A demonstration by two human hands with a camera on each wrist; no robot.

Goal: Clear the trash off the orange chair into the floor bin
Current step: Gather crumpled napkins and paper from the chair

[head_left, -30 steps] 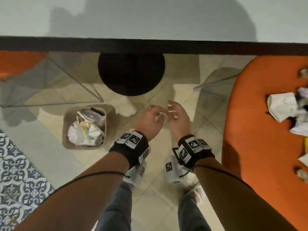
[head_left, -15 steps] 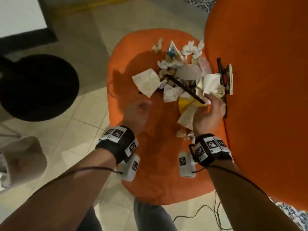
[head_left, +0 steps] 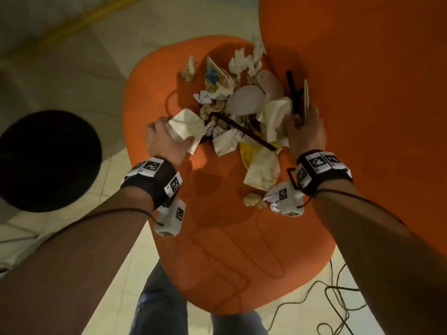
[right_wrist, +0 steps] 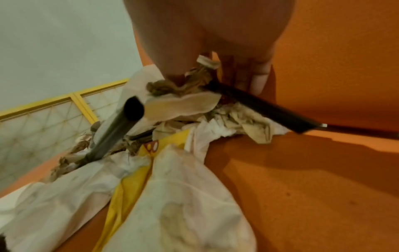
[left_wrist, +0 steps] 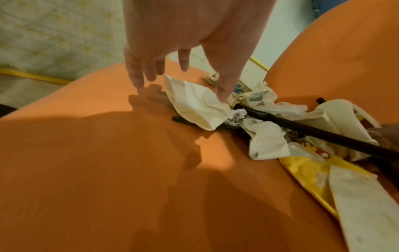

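The moulded orange plastic chair (head_left: 217, 250) carries a heap of crumpled white and yellow paper trash (head_left: 244, 122) at the back of its seat. The left hand (head_left: 167, 139) rests there, fingers (left_wrist: 138, 76) spread, thumb on a creased white paper wrapper (head_left: 187, 128). The right hand (head_left: 306, 134) seems clamped on a black plastic straw (head_left: 294, 93).

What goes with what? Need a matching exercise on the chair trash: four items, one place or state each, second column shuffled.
1. left hand
2. black straw
3. yellow wrapper
4. small crumpled wad

a. apart from the pile, at the seat's far edge
b. lying slantwise across the pile
c. partly under a white napkin
d. touching the flat white paper

Pairs: 1-d, 2-b, 3-c, 4-a
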